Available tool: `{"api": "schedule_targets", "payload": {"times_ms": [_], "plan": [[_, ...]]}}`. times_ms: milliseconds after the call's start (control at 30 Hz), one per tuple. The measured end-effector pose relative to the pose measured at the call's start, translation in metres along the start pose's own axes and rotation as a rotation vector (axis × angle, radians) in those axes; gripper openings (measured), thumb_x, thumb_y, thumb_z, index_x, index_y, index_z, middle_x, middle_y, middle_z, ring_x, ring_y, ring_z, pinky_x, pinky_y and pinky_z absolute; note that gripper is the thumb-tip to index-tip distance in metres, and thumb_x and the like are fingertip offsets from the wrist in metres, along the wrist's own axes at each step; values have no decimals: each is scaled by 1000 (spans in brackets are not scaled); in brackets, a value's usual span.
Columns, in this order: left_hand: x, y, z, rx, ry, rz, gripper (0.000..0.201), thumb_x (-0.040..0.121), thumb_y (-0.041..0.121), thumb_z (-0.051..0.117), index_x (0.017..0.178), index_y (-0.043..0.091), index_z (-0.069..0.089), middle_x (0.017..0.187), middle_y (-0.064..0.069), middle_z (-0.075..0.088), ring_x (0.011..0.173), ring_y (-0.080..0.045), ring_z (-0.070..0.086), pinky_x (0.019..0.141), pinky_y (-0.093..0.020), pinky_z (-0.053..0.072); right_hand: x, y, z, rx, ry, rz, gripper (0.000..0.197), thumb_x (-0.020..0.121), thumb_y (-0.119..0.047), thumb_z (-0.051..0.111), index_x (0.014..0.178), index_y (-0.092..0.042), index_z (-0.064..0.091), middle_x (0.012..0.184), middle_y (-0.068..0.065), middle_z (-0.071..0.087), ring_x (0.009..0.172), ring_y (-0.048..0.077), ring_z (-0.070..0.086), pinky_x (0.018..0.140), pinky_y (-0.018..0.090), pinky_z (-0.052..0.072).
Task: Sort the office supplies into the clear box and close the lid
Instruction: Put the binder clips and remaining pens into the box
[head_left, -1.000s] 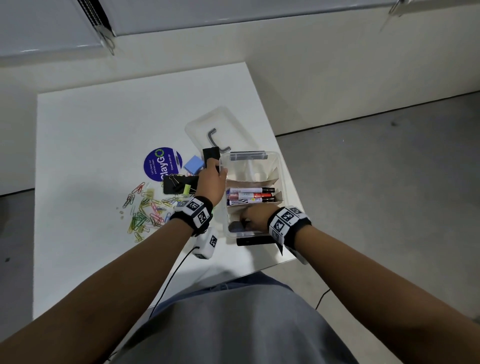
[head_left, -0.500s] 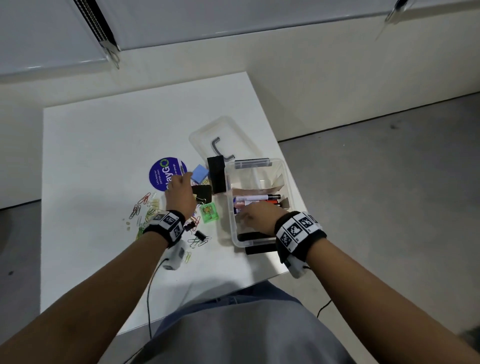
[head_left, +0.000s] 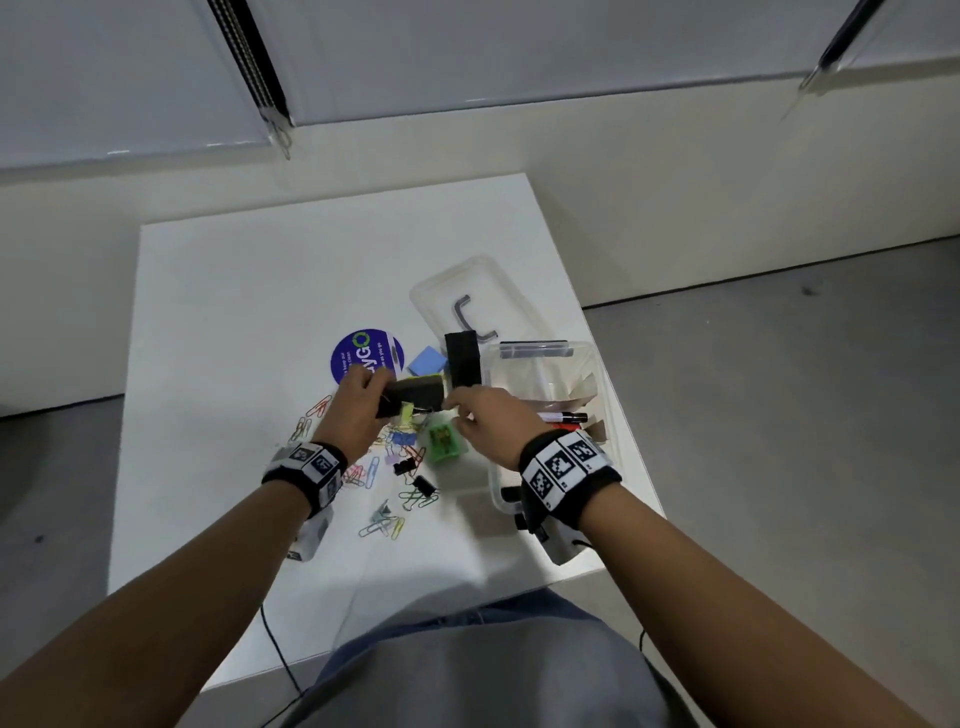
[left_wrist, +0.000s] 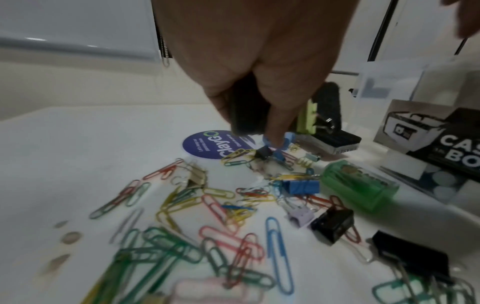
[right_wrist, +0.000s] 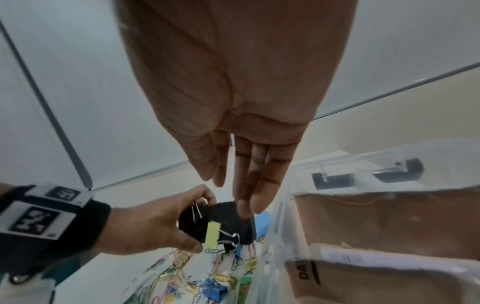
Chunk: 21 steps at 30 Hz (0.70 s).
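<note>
Holding: your left hand (head_left: 358, 402) grips black eraser (right_wrist: 221, 223) clear of the worktop (head_left: 234, 312).
Right hand (head_left: 485, 423): fingers straight, probably touching it for handover to clear box (head_left: 605, 415).

A plain office or test room. A white desk (head_left: 249, 322) stands on grey floor (head_left: 779, 389). Roller blinds (head_left: 130, 78) hang behind.
</note>
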<state>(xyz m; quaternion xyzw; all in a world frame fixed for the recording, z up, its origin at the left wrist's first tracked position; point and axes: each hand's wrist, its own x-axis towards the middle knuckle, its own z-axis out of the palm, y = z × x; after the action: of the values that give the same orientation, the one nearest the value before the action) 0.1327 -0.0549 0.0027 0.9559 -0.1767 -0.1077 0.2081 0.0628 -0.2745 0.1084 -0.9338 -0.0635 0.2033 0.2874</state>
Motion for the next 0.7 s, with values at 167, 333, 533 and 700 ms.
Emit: {"api": "schedule_targets", "payload": {"times_ms": [167,333,533,700], "plan": [[-19,3,-17,-155,60,77,44,82,12,72,120,20,53,112,-4,50,99,-18,52,87,-31,48,36,-11,8,-146,40,-15,61,91,-24,56,146,-22,31,142,13,40,119,34,50,94,43,47],[-29,6,-23,-315,98,8,40,83,20,70,115,26,47,113,1,53,98,-18,56,82,-36,50,55,-16,17,-224,-13,14,37,95,-22,52,129,-13,44,123,14,48,98,36,61,78,41,50],[-44,-15,-7,-164,48,-267,65,79,10,68,134,22,37,117,-11,51,108,-31,55,89,-44,49,54,-10,22,-257,28,57,31,93,-25,54,119,-10,45,117,13,52,94,36,62,72,39,47],[-37,3,0,-183,-32,-273,69,84,39,67,143,22,34,128,-11,54,111,-30,59,94,-43,47,49,-2,19,-114,19,129,31,92,-26,54,117,-10,46,111,14,61,99,35,61,75,37,47]]}}
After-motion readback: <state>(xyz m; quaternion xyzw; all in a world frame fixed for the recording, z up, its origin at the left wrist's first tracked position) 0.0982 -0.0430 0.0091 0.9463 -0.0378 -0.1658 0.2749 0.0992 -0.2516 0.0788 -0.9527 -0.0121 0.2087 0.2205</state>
